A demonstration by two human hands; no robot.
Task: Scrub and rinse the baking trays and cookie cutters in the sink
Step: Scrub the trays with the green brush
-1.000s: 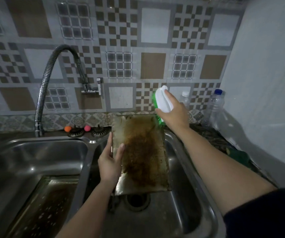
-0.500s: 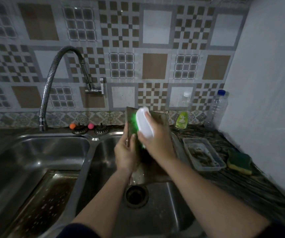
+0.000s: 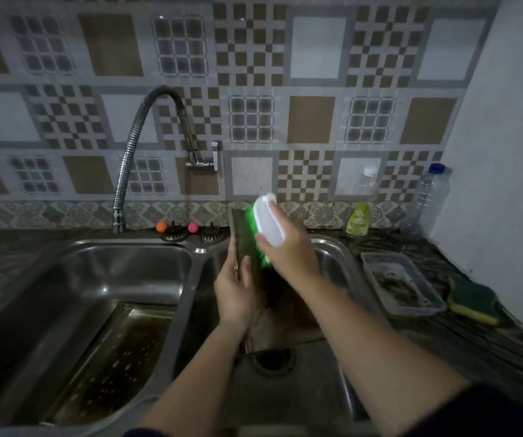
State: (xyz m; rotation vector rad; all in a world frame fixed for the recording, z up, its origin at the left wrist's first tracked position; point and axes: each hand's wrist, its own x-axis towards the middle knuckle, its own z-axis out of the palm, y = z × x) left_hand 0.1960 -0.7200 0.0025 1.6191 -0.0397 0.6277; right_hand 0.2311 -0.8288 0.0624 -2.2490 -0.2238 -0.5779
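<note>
- Green bristles of the white-backed scrub brush [image 3: 266, 228] meet the upper part of the baking tray [image 3: 288, 313], which stands tilted in the right basin [image 3: 332, 257] of the steel sink, its lower edge just above the drain [image 3: 273, 361].
- Your right hand [image 3: 288, 250] grips the brush, fingers [image 3: 274, 205] curled over its white back.
- Your left hand [image 3: 235, 288] holds the tray's left edge, thumb on the front face and the other fingers wrapped behind it.
- Your right hand and forearm cover the middle of the tray, so most of its soiled face is hidden; the brush blurs at the bristles.
- A second tray [image 3: 112, 364], dark and spotted with water, lies in the left basin [image 3: 121, 279].
- The flexible faucet [image 3: 146, 121] arches off the tiled wall, its spout end at the back rim of the left basin, away from the tray you hold.
- Two strainer plugs [image 3: 190, 235] with an orange ball [image 3: 161, 227] and a pink ball [image 3: 192, 227] sit on the rim behind the basins.
- On the table at right: a green soap bottle [image 3: 358, 220], a clear bottle [image 3: 428, 200], a plastic container [image 3: 403, 283] with dark contents I cannot make out, and a green-and-yellow sponge [image 3: 472, 302] just beside it.
</note>
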